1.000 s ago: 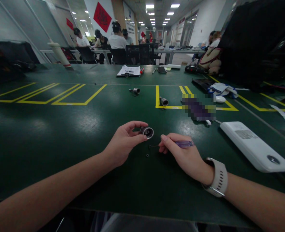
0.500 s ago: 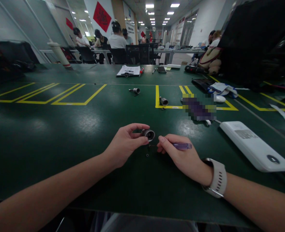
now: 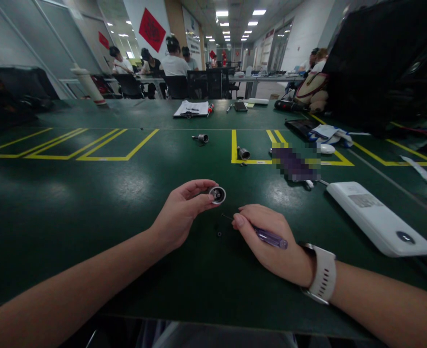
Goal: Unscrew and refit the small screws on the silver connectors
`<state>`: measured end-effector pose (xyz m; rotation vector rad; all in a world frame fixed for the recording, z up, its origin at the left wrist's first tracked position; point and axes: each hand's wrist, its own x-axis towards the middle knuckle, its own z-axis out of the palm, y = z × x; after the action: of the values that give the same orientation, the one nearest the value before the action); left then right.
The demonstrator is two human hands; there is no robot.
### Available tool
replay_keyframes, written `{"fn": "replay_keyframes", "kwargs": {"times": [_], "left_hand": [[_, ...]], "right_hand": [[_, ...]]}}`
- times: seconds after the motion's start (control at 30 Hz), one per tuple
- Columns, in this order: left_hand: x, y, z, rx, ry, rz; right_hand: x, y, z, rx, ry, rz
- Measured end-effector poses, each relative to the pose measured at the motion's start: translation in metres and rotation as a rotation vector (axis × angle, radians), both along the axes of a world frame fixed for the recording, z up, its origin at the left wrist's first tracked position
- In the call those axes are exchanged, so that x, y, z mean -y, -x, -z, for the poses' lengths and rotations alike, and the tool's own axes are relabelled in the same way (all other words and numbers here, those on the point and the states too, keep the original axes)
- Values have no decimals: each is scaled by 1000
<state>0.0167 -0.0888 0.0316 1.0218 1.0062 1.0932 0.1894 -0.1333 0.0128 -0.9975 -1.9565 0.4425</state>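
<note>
Left hand (image 3: 175, 212) is pinching a metal housing (image 3: 218, 195), right hand (image 3: 266, 232) a purple-handled screwdriver (image 3: 271, 238). I'm fearing jolts could shed the tip's load, perhaps a screw (image 3: 222, 214).

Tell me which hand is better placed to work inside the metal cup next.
Probably the right: the right hand holds the purple-handled tool, its tip near the metal cup. The left hand is occupied holding that cup.

And it's two bare hands (image 3: 177, 212) (image 3: 267, 241); three metal cups (image 3: 218, 195) (image 3: 203, 138) (image 3: 244, 153), count them; one purple-handled tool (image 3: 272, 239); one tiny dark ring (image 3: 219, 234); one wristwatch (image 3: 324, 275); one white slab (image 3: 376, 220); one blue-edged cloth (image 3: 330, 133)!
</note>
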Motion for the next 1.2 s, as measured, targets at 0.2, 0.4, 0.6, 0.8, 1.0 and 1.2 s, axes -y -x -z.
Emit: {"fn": "replay_keyframes", "kwargs": {"times": [0.2,0.4,0.6,0.8,1.0,1.2], "left_hand": [[1,1,2,-23,-21,23],[7,0,3,-79,-38,63],[10,-1,5,-130,-100,95],[12,-4,3,-186,-125,69],[14,-6,0,-265,-145,-4],[16,-7,-4,-289,-152,-11]], "right_hand": [[3,-4,-4,-81,-225,-61],[1,-7,-4,-35,-246,-77],[0,-6,-2,-7,-222,-77],[2,-4,-3,15,-227,-100],[3,-1,-5,72,-269,-90],[4,0,-7,117,-351,-94]]}}
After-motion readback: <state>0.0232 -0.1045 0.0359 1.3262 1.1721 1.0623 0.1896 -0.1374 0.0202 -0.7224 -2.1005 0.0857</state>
